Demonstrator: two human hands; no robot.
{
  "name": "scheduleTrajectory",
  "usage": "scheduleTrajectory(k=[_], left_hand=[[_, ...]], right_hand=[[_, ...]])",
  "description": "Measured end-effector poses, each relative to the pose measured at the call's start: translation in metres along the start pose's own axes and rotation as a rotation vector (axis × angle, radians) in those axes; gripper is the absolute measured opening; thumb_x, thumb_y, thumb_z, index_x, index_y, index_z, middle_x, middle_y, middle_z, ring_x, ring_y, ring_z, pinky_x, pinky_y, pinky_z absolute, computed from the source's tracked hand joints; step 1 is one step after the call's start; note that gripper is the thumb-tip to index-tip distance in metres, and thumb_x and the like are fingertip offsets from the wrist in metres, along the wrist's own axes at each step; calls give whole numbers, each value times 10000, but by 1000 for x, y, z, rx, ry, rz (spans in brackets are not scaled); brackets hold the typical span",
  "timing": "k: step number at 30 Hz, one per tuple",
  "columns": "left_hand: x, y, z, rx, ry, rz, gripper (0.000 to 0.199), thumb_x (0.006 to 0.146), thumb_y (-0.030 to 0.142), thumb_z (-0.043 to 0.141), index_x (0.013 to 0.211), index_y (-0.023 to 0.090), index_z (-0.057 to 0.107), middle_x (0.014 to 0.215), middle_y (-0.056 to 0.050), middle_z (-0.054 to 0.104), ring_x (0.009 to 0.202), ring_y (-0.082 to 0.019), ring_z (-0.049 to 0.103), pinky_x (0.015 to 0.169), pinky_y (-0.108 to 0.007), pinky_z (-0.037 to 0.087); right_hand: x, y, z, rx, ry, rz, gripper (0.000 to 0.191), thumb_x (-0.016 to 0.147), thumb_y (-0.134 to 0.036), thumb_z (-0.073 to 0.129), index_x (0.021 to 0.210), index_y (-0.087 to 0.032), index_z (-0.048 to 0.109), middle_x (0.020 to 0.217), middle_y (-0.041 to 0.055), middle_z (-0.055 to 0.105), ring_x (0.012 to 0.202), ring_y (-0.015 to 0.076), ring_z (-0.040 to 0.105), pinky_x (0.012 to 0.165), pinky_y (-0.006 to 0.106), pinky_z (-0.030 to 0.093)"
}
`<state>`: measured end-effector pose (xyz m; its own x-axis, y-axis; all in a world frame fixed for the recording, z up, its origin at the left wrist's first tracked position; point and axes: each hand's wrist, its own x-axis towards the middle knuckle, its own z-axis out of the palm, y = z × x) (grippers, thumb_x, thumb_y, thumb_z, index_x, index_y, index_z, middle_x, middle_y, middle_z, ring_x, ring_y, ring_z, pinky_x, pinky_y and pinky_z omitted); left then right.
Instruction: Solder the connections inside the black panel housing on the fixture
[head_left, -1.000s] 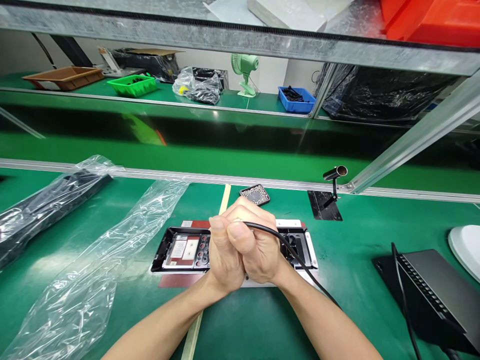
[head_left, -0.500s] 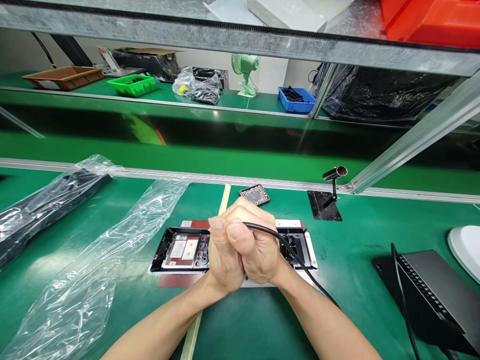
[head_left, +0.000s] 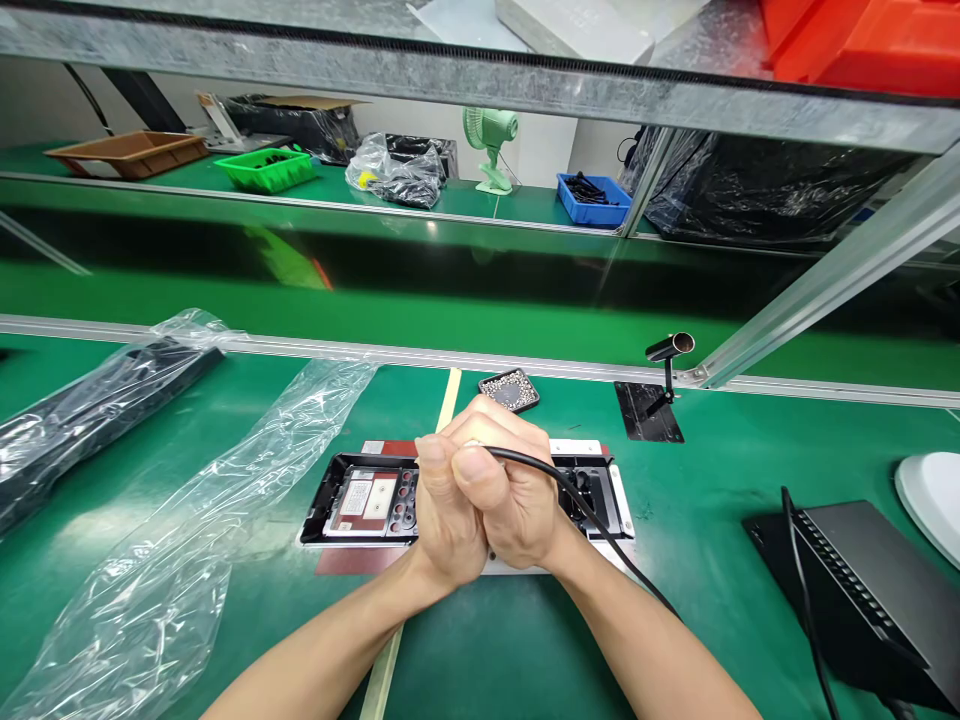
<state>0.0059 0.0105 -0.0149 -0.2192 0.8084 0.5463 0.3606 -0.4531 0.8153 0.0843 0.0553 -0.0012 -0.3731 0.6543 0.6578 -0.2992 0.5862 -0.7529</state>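
Observation:
Both fists are pressed together above a black rectangular housing (head_left: 321, 505) on the bench. My right hand (head_left: 521, 505) is closed round a black cable (head_left: 592, 508), which runs out from beside its thumb and down over the right forearm. Against it sits my left hand (head_left: 446, 515), its thumb and fingers closed; whatever is in it is hidden. The cable's end disappears between the two thumbs. Under the hands, the housing's middle is covered. Its left part shows a metal plate with labels and round holes, its right part some dark fittings.
A small tray of screws (head_left: 510, 390) lies behind the hands. To the left is clear plastic wrap (head_left: 247, 510). On the right stand a black tube holder (head_left: 670, 347) and a black flat device (head_left: 877, 590). A metal shelf (head_left: 480, 75) crosses overhead.

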Motion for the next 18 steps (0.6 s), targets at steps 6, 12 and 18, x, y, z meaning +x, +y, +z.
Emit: scheduleTrajectory(k=[6,12,18], left_hand=[[-2,-1,0,-7,-7,-12,564,1073,399,191,817,174,641,731,-52,503,691,-147,510,720,-290,561],[0,6,-1,-54,-18,-123,648,1056,506,151,775,193,644,648,-52,436,665,-166,482,720,-322,544],[2,9,0,-88,-6,-151,641,1026,595,163,679,202,531,628,-52,397,679,-182,503,702,-335,516]], right_hand=[[0,0,0,1,-2,8,321,994,-324,477,719,-172,545,747,35,595,700,131,530,637,309,443],[1,-3,-1,-5,-17,48,314,990,-333,470,722,-190,547,753,35,599,706,149,536,649,331,457],[1,-4,0,-8,-10,40,325,991,-336,471,710,-187,541,741,37,592,693,144,526,636,323,447]])
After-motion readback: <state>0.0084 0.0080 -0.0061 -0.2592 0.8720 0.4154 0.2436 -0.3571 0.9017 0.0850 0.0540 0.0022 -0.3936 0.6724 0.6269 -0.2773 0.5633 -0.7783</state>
